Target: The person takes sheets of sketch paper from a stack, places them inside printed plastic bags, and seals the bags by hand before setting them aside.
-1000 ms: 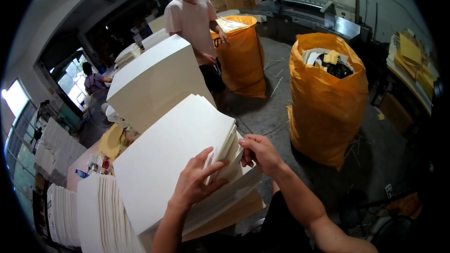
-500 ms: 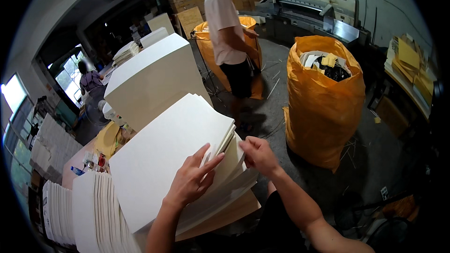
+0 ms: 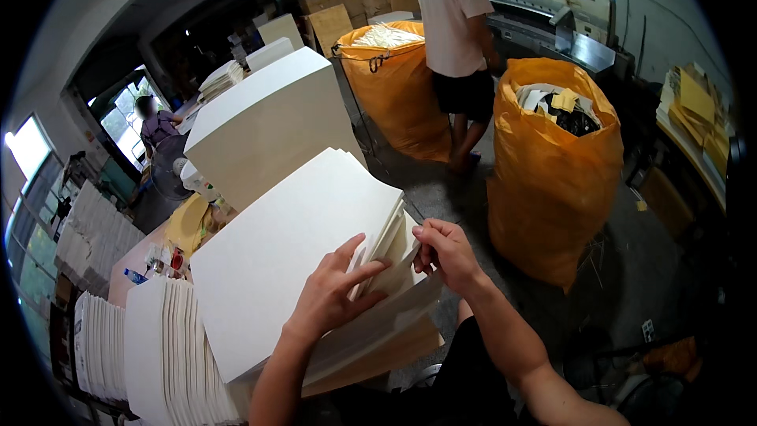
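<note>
Counted: one left hand [image 3: 335,288], one right hand [image 3: 447,254], one white paper stack [image 3: 292,260] at them, its sheets too many to tally. Orange sacks [image 3: 556,189], two; other people [image 3: 453,24], two. Grey machine [image 3: 579,6], one; dark-grilled fan [image 3: 167,172], one; blue bottle [image 3: 136,276], one.

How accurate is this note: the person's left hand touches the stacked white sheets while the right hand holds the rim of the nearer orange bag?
One slip: the right hand isn't on the nearer orange bag; the head view shows it pinching the edge of the white sheets. The left hand does touch them.
</note>
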`<state>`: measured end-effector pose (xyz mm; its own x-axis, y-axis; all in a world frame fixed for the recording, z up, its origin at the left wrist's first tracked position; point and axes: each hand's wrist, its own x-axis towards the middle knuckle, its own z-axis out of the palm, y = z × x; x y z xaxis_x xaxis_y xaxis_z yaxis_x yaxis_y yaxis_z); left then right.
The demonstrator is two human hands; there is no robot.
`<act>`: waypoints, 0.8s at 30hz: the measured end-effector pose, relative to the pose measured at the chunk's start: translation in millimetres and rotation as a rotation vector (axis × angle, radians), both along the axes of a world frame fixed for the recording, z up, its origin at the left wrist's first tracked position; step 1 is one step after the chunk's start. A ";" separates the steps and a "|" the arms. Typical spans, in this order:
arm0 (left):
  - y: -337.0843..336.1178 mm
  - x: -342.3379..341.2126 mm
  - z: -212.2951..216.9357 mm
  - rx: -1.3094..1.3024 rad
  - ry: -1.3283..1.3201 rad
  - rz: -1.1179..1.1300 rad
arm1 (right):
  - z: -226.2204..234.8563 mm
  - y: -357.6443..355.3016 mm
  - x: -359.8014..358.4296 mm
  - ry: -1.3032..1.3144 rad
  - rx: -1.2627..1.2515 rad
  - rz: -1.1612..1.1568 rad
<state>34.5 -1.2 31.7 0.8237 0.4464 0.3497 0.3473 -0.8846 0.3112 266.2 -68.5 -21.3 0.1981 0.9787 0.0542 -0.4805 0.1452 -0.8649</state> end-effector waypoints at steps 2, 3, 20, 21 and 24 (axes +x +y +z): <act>-0.4 -0.4 1.7 -0.032 0.006 0.009 | -4.4 -6.2 -2.6 -0.260 0.059 -0.259; 0.1 -1.8 3.4 -0.032 0.008 0.011 | -7.8 -11.8 -9.2 -0.497 0.120 -0.497; -33.0 -56.3 -52.9 0.504 0.096 0.289 | 0.8 -27.9 -50.3 -1.385 0.214 0.267; -38.8 -73.2 -61.2 0.506 0.088 0.366 | -1.9 -25.9 -48.0 -1.369 0.208 0.271; -59.5 -144.2 -66.5 0.452 0.042 0.670 | -2.4 -31.1 -39.6 -1.414 0.134 0.254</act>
